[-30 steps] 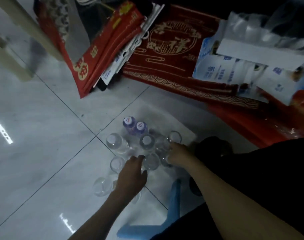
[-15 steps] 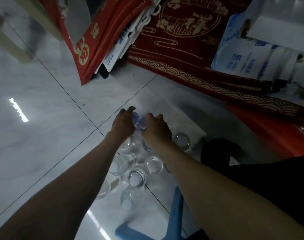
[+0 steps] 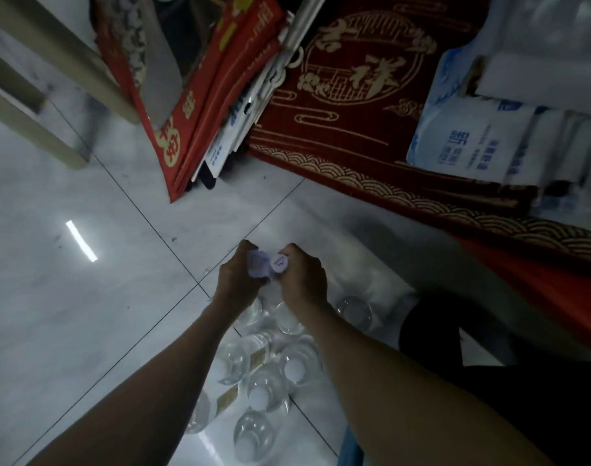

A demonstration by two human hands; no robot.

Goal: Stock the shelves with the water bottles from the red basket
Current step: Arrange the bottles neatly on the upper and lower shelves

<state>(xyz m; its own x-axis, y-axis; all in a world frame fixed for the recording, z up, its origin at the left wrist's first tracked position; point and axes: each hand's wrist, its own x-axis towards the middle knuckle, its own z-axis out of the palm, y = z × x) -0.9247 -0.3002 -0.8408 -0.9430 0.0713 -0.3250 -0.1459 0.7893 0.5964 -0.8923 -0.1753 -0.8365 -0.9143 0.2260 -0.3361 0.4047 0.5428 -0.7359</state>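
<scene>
Purple-capped water bottles (image 3: 280,263), side by side: left hand (image 3: 235,280) curls round one, right hand (image 3: 304,277) round the other.

— Where are we looking from?
— From our own head (the only view we have): a wide-angle lens aimed forward and steeply down at the glossy white tiled floor (image 3: 85,314).
— How near?
— Close. Our forearms run in from the bottom edge, and our left hand (image 3: 236,280) and right hand (image 3: 304,280) meet near mid-frame, each curled round one of the purple-capped clear plastic water bottles (image 3: 280,263). The red gold-patterned mat (image 3: 354,129) fills the top right.
</scene>
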